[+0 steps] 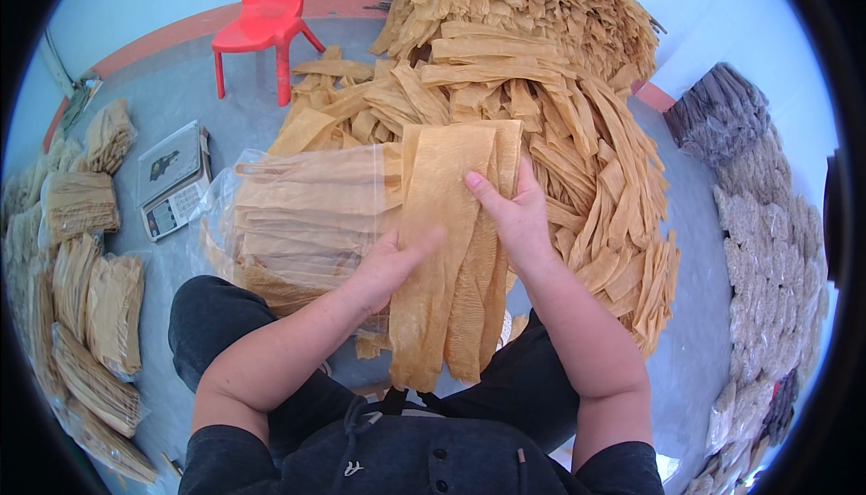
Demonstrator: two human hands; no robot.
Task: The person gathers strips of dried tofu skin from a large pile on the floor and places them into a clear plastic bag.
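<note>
Before my chest is a stack of long tan, wrinkled dried strips (pixel 443 224), which look like dried bean curd skin. My right hand (pixel 517 211) grips its upper right edge, thumb in front and fingers behind. Lower on the left edge is my left hand (pixel 396 262), its thumb blurred across the front and its fingers hidden behind the strips. Just left of the stack lies a clear plastic bag (pixel 308 204) filled with similar strips, some sticking out of its right end.
A large heap of loose strips (pixel 595 177) spreads ahead and to the right. A red child's chair (pixel 264 28) and a digital scale (pixel 174 180) stand on the grey floor. Packed bags (pixel 115 316) line the left side; more bagged goods (pixel 771 292) are piled along the right wall.
</note>
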